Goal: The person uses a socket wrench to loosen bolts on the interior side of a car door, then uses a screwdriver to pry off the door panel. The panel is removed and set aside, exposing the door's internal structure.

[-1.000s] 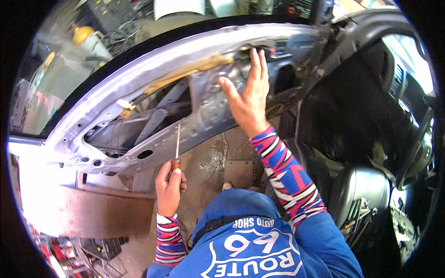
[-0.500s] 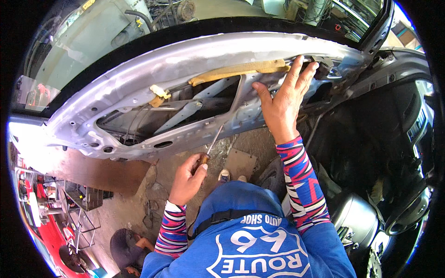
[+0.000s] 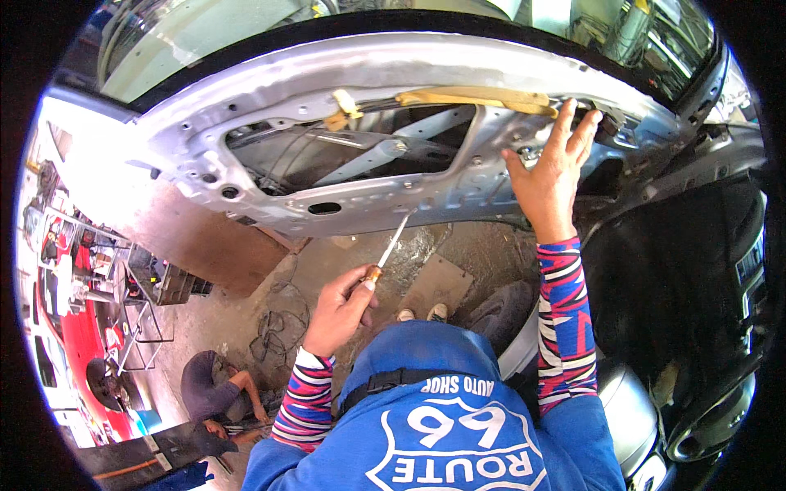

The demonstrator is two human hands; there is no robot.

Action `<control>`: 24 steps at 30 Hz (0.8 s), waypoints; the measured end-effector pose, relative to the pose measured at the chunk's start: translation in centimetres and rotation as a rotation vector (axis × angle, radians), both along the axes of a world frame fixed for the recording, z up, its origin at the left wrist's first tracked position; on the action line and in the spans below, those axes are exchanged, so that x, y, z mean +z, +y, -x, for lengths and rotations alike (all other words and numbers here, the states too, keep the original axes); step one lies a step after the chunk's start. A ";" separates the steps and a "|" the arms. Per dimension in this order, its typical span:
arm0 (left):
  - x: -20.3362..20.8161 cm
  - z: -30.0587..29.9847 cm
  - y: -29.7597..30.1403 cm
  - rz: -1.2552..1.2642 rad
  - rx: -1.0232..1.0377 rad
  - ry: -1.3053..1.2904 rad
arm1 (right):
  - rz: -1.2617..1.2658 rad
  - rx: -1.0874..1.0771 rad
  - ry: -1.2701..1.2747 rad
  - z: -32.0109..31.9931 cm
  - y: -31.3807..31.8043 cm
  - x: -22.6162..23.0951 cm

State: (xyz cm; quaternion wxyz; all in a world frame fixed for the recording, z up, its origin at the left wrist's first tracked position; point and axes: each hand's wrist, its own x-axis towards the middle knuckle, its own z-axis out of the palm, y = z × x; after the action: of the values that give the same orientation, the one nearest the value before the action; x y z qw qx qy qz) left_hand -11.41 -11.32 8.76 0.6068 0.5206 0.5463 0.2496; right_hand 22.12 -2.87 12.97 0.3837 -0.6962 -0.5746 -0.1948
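My left hand is closed round the amber handle of a screwdriver. Its shaft slants up and right, the tip overlapping the lower edge of a stripped silver car door; whether it touches the metal, I cannot tell. Fingers spread, my right hand rests against the door's inner panel, fingertips beside the right end of a tan strip. Left of that strip sits a pale yellow piece. Through the large opening in the panel a metal arm shows.
The car's dark interior lies to the right. A flat board is on the floor near my shoes. Low at left, another person crouches by cables. A metal rack and a red car stand farther left.
The view has shifted, so the door appears farther right and higher. The screwdriver tip has come lower on the panel, closer to its bottom edge. My right hand stays on the door.
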 end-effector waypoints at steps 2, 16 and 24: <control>0.0 0.5 -0.5 -0.072 0.010 -0.057 | 0.000 -0.006 -0.022 0.2 -0.1 0.2; -2.2 10.2 -10.4 0.028 0.242 -0.016 | -0.004 -0.033 -0.128 -0.3 -0.7 -1.6; -4.5 10.8 -15.2 -0.094 0.344 0.002 | 0.034 -0.083 -0.110 0.5 -1.3 -1.9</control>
State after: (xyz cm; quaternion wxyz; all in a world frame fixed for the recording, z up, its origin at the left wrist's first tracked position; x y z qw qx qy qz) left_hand -22.21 -26.56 4.29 0.5296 0.4477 0.6157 0.3743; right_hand 21.61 -4.20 11.12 0.3315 -0.7140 -0.5686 -0.2387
